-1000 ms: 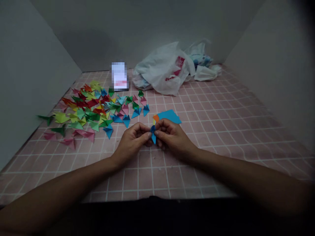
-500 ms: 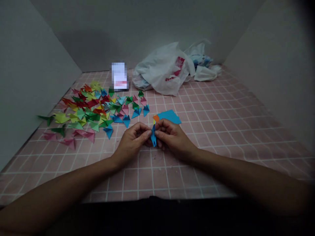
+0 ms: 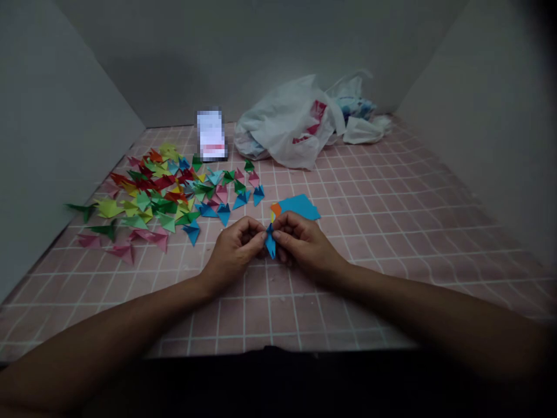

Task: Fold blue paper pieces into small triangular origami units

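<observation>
A small folded piece of blue origami paper [image 3: 270, 245] is held upright between my two hands, its narrow point toward me. My left hand [image 3: 241, 241] pinches its left side with thumb and forefinger. On the right side, my right hand [image 3: 304, 241] grips it the same way, the other fingers curled beneath. Just beyond my right fingers lie flat blue paper sheets [image 3: 300, 206], with an orange piece [image 3: 275, 210] at their left edge. To the left spreads a heap of folded paper cranes [image 3: 163, 204] in several colours.
A phone with a lit, blurred screen [image 3: 211, 134] leans at the back. Beside it slumps a white plastic bag [image 3: 287, 125] with red print, and a smaller bag [image 3: 359, 107] sits behind it. A pink checked cloth [image 3: 391, 232] covers the table, with walls on three sides.
The blue folded paper has turned slightly and shows more of its face. My left fingers have shifted a little; otherwise both hands stay in place.
</observation>
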Motion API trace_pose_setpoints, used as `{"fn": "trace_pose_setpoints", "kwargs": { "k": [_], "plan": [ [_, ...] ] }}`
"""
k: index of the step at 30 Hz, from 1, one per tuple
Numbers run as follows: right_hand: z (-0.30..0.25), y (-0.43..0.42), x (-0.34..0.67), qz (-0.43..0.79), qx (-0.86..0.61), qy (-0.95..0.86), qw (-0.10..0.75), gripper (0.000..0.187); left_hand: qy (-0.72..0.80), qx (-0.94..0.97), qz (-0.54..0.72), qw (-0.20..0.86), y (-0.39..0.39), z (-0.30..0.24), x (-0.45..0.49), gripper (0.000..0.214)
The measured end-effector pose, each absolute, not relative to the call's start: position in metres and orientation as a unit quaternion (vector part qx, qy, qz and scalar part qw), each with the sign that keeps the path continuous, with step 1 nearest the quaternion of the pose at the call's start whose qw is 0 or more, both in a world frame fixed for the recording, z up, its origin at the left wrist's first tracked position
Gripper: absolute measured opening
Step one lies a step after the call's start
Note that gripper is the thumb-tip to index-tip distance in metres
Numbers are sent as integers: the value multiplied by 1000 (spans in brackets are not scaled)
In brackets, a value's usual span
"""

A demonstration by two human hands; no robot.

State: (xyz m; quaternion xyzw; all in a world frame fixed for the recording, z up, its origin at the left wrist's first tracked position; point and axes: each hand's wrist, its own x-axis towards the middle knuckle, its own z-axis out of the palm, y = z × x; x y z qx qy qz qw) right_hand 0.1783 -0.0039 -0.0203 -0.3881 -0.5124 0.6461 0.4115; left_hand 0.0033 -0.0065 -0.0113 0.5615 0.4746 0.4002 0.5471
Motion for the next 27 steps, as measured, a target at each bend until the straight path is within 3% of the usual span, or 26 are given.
{"fn": "trace_pose_setpoints", "kwargs": {
  "k": [27],
  "plan": [
    [-21,-3,180,545,-406,-605,415,13,475,560,395,552,-6,-9,4,20]
  ]
}}
